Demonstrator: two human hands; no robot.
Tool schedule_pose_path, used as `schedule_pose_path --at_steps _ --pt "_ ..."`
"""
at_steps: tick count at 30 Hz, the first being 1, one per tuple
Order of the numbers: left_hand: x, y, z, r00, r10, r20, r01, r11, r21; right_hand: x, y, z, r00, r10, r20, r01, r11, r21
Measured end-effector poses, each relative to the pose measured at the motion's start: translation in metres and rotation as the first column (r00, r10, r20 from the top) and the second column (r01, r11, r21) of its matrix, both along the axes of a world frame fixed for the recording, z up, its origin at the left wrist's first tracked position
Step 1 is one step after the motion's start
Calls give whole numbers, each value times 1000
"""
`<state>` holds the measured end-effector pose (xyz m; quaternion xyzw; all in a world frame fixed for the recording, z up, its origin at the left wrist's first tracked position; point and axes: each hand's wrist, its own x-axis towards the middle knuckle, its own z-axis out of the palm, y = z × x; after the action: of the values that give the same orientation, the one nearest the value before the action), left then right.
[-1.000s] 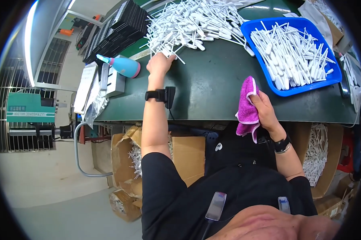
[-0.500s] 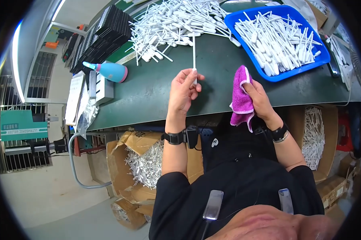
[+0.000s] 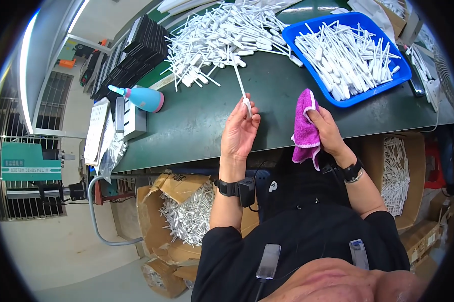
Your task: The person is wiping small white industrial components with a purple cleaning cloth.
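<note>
My left hand (image 3: 241, 133) is above the near part of the green table, palm turned up. Its fingertips pinch the thick end of a thin white plastic stick (image 3: 239, 78), which points away from me and leans slightly left. To the right, my right hand (image 3: 328, 132) grips a purple cloth (image 3: 305, 126) with a white edge; the cloth hangs down in folds by the table's front edge. Beyond my left hand lies a large pile of similar white sticks (image 3: 222, 38) with thick ends. More sticks fill a blue tray (image 3: 348, 104) at the far right.
A blue squeeze bottle (image 3: 146, 99) stands at the left by a grey-white box (image 3: 135, 123). Behind it are stacked black trays (image 3: 131, 60). Cardboard boxes (image 3: 149, 214) holding white pieces stand below the table. A green machine (image 3: 25, 161) is at the far left.
My left hand has rolled palm up and come slightly right and nearer. The stick in it now tilts left instead of standing straight. My right hand still grips the cloth, nearly in place.
</note>
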<state>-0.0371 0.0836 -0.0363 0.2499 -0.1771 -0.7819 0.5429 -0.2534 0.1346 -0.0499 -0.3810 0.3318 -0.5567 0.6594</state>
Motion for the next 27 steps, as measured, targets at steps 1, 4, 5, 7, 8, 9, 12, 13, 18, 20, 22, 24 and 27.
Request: schedule_pose_path --at_steps 1,4,5,7,8,9,12,13,18,20,22,24,27 --pt "1 0 -1 1000 -2 1 2 1000 -4 0 0 1 1000 -4 -4 4 1000 -2" --pt "2 1 -4 998 24 57 -22 999 -35 -1 -2 -2 1000 -1 0 1 1000 -14" --pt "2 1 -5 998 22 58 -20 999 -39 -2 -3 -5 1000 9 6 -9 1000 -21" --pt "-1 2 -2 997 44 64 -41 998 -41 -3 -5 -11 1000 18 9 -18 1000 -24" --pt "-1 3 -1 996 56 67 -53 998 -43 -4 -5 -13 1000 16 14 -16 1000 -23" --pt "-1 2 -3 996 56 66 -53 998 -43 -4 -5 -14 1000 15 19 -14 1000 -22" --pt "2 1 -8 989 77 128 -68 995 -78 1 -4 -7 995 -46 92 44 999 27" --pt "0 1 -6 989 77 129 -67 995 -80 4 -4 -1 981 -113 157 101 991 83" --pt "-19 17 10 925 112 363 -61 987 -149 14 -2 46 821 -304 483 184 942 281" --pt "-31 26 12 818 -21 574 152 972 -181 20 -3 38 832 -308 460 196 941 276" --pt "-42 40 0 759 -203 619 355 925 -133 25 -8 26 857 -294 422 201 947 252" --pt "-46 46 -2 654 -384 652 558 827 -73 2 -21 6 844 -169 510 109 983 145" --pt "-51 59 12 667 -743 -60 745 665 54 -21 -27 -6 768 120 629 -78 993 -94"
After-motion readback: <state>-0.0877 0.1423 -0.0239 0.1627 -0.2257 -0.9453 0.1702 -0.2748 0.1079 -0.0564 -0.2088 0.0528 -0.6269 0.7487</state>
